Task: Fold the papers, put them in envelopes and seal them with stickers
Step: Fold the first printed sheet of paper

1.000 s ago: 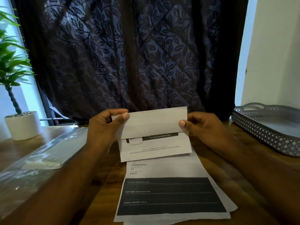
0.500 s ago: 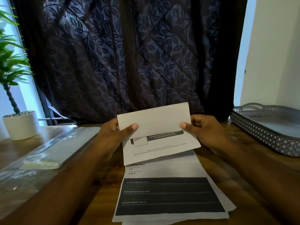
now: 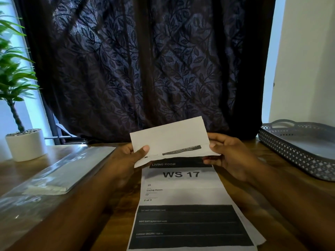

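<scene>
Folded paper (image 3: 169, 137) is gripped by left hand (image 3: 126, 160) and right hand (image 3: 228, 156) above sheets (image 3: 183, 192) on counter (image 3: 116, 221); tray (image 3: 282, 151) contents unclear.

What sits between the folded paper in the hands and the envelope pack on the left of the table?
Nothing visible. The folded paper is held above the table by the left hand and right hand. Only bare wood table and the left forearm lie between it and the plastic-wrapped envelope pack.
</scene>
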